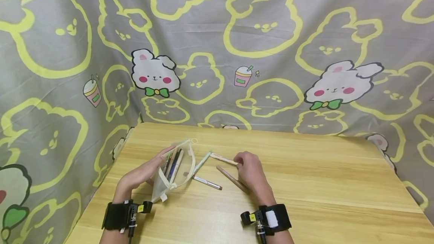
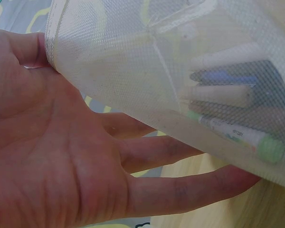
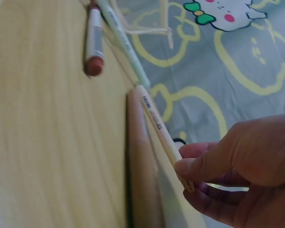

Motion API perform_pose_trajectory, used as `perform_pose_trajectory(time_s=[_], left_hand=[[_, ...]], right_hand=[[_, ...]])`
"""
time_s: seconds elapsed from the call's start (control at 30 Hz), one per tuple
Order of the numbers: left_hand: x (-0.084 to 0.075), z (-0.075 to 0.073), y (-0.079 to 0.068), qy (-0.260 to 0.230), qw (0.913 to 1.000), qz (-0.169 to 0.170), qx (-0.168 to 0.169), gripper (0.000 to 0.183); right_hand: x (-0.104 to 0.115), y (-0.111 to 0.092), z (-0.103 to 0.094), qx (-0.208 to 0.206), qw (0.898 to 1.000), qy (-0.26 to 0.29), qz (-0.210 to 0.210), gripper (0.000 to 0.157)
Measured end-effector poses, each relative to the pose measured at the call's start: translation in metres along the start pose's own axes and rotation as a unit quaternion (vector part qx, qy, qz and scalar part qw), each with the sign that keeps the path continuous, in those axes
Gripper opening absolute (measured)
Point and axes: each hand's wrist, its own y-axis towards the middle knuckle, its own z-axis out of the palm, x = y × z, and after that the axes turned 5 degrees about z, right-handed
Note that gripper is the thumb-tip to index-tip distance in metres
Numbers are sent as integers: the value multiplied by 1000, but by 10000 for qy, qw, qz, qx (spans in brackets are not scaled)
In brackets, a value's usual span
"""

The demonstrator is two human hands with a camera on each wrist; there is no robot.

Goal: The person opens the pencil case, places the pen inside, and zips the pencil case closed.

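Observation:
A translucent mesh pencil pouch [image 1: 184, 166] stands tilted on the table with its zipped mouth gaping and several pens inside. My left hand [image 1: 142, 172] holds it from the left side; in the left wrist view the fingers [image 2: 190, 190] run along its lower edge and the thumb meets its rim. My right hand [image 1: 251, 172] pinches the end of a cream pen [image 3: 159, 124] between thumb and fingertips. Below that pen lies a brown pen [image 1: 232, 179], partly under the right hand. A pale green pen [image 1: 202, 162] and a silver marker with a reddish-brown end [image 1: 207, 182] lie beside the pouch.
The wooden table [image 1: 325, 183] reaches back to a grey curtain [image 1: 210, 33] with yellow outlines and white rabbits, which also hangs along the left side. Black straps with small cameras [image 1: 145, 207] sit on both wrists.

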Motion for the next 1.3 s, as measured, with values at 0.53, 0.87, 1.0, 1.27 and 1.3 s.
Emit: perform_pose_trajectory(time_s=[0.53,0.87,1.0,1.27,1.3], left_hand=[[1,0,-2,61,9999,-139,-20,55],[0,0,-2,-2,10000,-70,33,56],[0,0,-2,14,10000,-47,48,56],[0,0,-1,117,9999,76,59,58],[1,1,-1,148,9998,113,55,59]], right_hand=[[-27,1,-23,-36,9991,-321,266,30],[-23,-2,-25,166,9985,-312,429,29],[-17,-3,-27,166,9993,-124,314,30],[-1,-6,-24,314,9992,232,-46,29],[1,-7,-23,344,9990,282,-55,29]])
